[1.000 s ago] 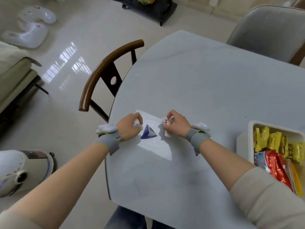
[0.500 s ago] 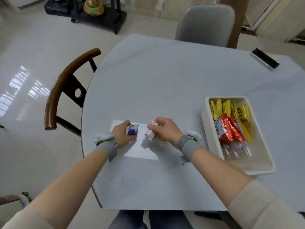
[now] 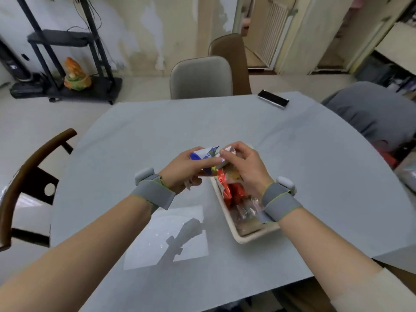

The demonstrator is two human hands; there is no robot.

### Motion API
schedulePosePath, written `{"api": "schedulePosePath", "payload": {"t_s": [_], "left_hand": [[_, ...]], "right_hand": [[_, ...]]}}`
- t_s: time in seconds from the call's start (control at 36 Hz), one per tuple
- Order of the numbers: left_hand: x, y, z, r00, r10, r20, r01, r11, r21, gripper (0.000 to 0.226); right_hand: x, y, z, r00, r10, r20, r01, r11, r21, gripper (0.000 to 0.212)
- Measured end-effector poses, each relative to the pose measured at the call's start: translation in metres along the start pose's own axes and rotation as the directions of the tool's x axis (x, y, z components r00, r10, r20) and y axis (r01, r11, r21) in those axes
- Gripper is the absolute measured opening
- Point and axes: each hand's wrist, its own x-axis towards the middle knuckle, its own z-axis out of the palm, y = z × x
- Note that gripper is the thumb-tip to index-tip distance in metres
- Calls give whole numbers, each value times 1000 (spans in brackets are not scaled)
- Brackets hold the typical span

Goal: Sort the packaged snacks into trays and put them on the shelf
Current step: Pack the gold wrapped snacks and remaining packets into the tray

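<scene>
1. Nearest the viewer: grey table (image 3: pixel 292 154).
2. Over the cream tray (image 3: pixel 244 239) of snacks: left hand (image 3: pixel 184 170) grips a blue-white packet (image 3: pixel 203 154); right hand (image 3: pixel 245 165) pinches a white packet (image 3: pixel 228 150).
3. Far edge: phone (image 3: pixel 273 98).

Both forearms reach forward, bare below pushed-up sleeves, each wrist wrapped in a grey band. The left hand (image 3: pixel 184 170) has its fingers curled round a small packet, and the right hand (image 3: pixel 245 167) pinches another beside it, fingertips nearly meeting.
</scene>
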Motion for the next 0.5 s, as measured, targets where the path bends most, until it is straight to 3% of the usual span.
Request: {"api": "schedulePosePath", "payload": {"t_s": [0.19,0.33,0.39,0.5], "left_hand": [[42,14,104,997,56,-48,-54,998,31,20],[70,11,157,999,-37,2,37,999,-10,32],[81,3,172,995,-96,7,96,995,-25,24],[90,-8,180,983,-183,7,176,931,-320,14]], "right_hand": [[-4,-7,-94,998,12,-67,-11,1000,15,15],[-1,-7,-152,994,12,-112,-20,997,-72,14],[-1,-6,-169,995,12,-101,-25,992,-126,16],[-3,-8,-190,999,37,9,-34,979,-202,9]]}}
